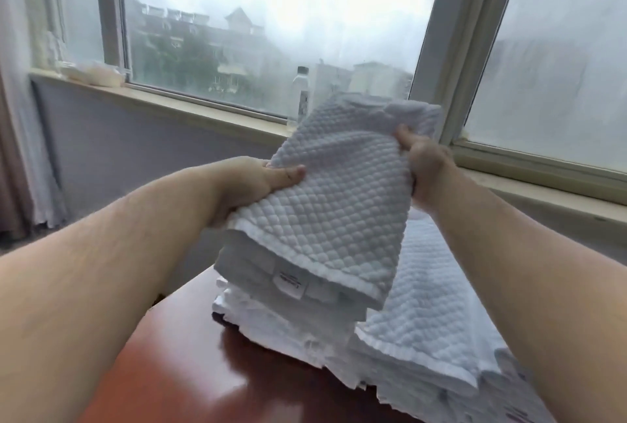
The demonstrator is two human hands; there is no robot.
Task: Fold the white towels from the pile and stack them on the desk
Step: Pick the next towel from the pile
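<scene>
Left hand [251, 181]: thumb pinching white towel [339, 212] | right hand [424, 165]: fingers gripping its upper edge | folded stack [288, 317] beneath, on desk [169, 371]

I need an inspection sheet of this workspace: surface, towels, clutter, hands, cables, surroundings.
Surface: glossy reddish-brown desk, partly covered by towels.
Job's things: held towel raised above the folded stack; loose towels lie to the right.
Clutter: nothing seen on the desk.
Hands: left hand and right hand both grip the held towel.
Cables: nothing seen.
Surroundings: window, water bottle on the sill, curtain at left.
</scene>
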